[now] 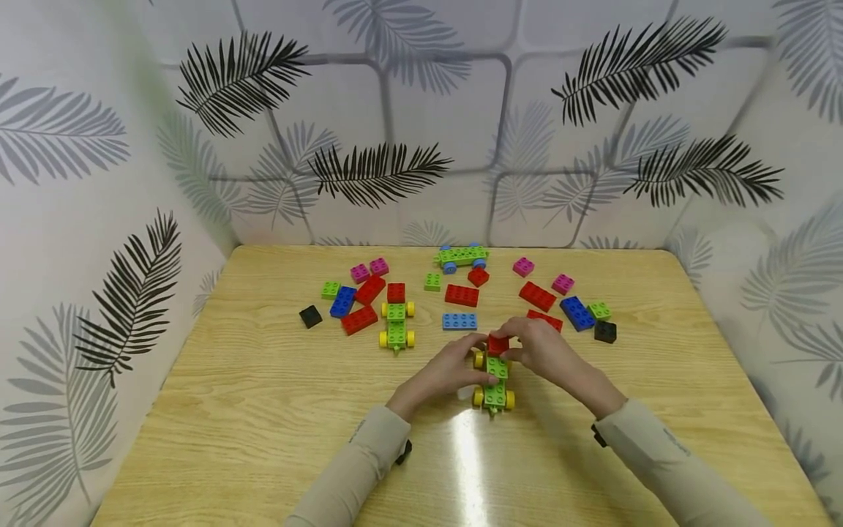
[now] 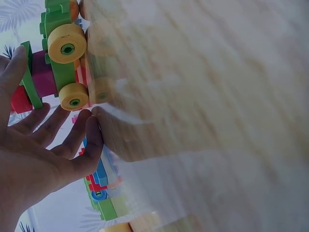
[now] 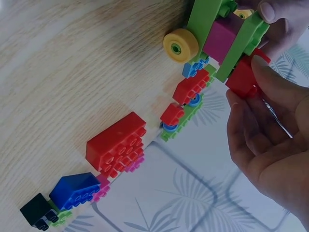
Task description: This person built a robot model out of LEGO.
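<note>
Beige sleeves [image 1: 665,455] sat nearest the head camera, reaching in over the worktop [image 1: 263,410]. Yellow-wheeled green toy car [image 1: 495,396] stood near the worktop's middle, between the two hands, long axis toward the wall [image 1: 435,212]. Left hand [image 1: 451,367] grasped it from the side, thumb on the green upper block [image 3: 244,48], fingers round toward the far end. Right hand [image 1: 545,350] pinched a red brick [image 1: 498,345] between thumb and fingers at that far end; couldn't tell if it was fully seated. Magenta brick [image 3: 220,42] sat between the wheeled base and the upper block.

Handling, my read: light, hard plastic, stiff, not fragile, slightly slick on smooth faces. Wheels probably let it roll; pressing off-centre could have tipped it or popped studs. Best hold looked like the sides of the green body, clear of the yellow wheels [image 3: 180,45], with the brick taken by opposite side walls.

Containers: saw none. Second yellow-wheeled car [image 1: 396,337], blue-wheeled chassis [image 1: 462,255], light blue brick [image 1: 459,322] and other loose bricks [image 1: 538,296] lay directly on the worktop.
</note>
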Demonstrator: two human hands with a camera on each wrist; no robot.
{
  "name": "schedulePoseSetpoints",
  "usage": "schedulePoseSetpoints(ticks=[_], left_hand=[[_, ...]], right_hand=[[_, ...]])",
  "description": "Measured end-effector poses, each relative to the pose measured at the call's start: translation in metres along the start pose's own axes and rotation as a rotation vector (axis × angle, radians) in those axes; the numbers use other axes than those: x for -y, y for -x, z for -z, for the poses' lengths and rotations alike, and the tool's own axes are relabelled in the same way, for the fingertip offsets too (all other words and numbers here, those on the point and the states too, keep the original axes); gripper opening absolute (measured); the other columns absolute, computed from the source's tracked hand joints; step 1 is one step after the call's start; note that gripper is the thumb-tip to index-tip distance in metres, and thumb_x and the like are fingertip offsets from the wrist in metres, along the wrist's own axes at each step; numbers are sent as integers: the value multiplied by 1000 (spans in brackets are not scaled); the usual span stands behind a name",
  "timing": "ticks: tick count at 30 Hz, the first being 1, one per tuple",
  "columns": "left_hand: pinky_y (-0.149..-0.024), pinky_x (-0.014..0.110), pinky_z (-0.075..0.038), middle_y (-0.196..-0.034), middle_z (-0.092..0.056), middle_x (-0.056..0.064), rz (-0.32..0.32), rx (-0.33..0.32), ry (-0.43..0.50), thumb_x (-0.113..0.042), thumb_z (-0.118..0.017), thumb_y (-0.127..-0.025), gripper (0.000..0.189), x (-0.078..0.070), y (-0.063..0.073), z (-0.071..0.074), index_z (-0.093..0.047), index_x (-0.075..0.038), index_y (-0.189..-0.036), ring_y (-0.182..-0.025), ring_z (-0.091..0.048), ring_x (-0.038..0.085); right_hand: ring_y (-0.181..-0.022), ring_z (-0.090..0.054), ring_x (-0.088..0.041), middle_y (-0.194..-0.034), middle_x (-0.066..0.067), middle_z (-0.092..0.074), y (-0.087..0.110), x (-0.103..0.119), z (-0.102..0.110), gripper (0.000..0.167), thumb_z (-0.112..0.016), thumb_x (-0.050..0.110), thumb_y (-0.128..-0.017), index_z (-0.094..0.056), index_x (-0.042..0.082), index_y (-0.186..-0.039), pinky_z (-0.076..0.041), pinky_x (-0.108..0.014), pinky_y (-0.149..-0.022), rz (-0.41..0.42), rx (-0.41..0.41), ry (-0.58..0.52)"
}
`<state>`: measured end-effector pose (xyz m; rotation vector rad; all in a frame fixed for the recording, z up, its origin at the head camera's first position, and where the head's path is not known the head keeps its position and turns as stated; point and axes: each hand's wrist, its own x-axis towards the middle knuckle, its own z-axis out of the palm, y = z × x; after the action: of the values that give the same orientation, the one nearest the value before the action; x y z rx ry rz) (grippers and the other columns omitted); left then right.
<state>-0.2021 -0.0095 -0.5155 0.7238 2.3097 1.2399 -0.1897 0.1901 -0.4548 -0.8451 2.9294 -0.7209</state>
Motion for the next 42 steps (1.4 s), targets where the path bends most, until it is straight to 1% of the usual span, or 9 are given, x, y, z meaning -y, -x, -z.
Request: schedulePoseSetpoints(ticks=[3, 6, 12, 15, 21, 25, 30, 35, 42], left_hand=[[-100, 39, -42, -131, -54, -1, -3, -2, 6, -43, -73, -84, 68, 0, 1, 0, -44, -23, -142, -119, -50, 16], [-100, 39, -42, -131, -53, -1, -7, 2, 15, -42, -73, -84, 70, 0, 2, 0, -41, -23, -143, -120, -50, 17], [-98, 39, -44, -132, -52, -1, -27, 0, 24, -39, -73, -85, 72, -2, 1, -1, -36, -29, -145, -120, -50, 18], [-98, 40, -44, -132, -52, -1, -21, 5, 30, -39, -74, -85, 72, -2, 1, 0, -35, -31, -145, -121, -50, 19], [-99, 41, -43, -133, -53, -1, 11, 15, 38, -39, -75, -83, 70, -4, -2, 3, -39, -29, -142, -121, -50, 19], [-100, 40, -43, -133, -53, -1, 23, 39, 27, -41, -75, -83, 68, -3, -2, 2, -41, -28, -140, -122, -50, 18], [-99, 40, -44, -133, -53, 1, 10, 41, 18, -39, -75, -83, 69, -1, -1, 0, -39, -28, -141, -121, -50, 18], [-99, 38, -44, -131, -54, -1, 5, 45, 13, -41, -74, -83, 70, 0, -2, -4, -38, -29, -142, -120, -51, 17], [-99, 38, -44, -131, -54, -1, 10, 37, 22, -40, -74, -83, 69, -2, -2, 0, -39, -27, -142, -119, -51, 16]], right_hand=[[-87, -68, -24, -95, -7, -71, -1, 0, 0, 29, -81, -1, -73, -72, 1, -101, -56, -37, -78, 25, -6, 11], [-85, -67, -21, -94, -5, -70, -2, 1, 0, 29, -82, -2, -72, -72, 4, -98, -56, -36, -77, 32, 2, 20], [-83, -66, -22, -91, -4, -70, -5, 2, 2, 29, -82, -2, -71, -72, 3, -98, -56, -36, -76, 24, 24, 15], [-83, -67, -22, -91, -5, -70, -6, 2, 4, 30, -82, -2, -71, -73, 3, -99, -56, -36, -76, 18, 39, 8], [-86, -67, -24, -93, -5, -71, -6, 2, 7, 31, -81, 0, -73, -72, 1, -103, -55, -37, -78, 0, 55, -11], [-84, -66, -21, -93, -4, -71, -4, 1, 4, 28, -80, 3, -76, -73, 3, -103, -55, -35, -77, -13, 70, -31], [-80, -66, -18, -88, -2, -70, -6, 1, 2, 24, -82, 6, -74, -73, 5, -96, -56, -33, -75, 16, 55, -38], [-79, -66, -18, -86, -1, -69, -7, 0, 5, 22, -83, 10, -74, -71, 6, -93, -56, -33, -74, 21, 85, -35], [-80, -65, -18, -87, -1, -68, -12, 0, 7, 22, -82, 9, -74, -68, 8, -91, -55, -35, -75, 22, 110, -30]])
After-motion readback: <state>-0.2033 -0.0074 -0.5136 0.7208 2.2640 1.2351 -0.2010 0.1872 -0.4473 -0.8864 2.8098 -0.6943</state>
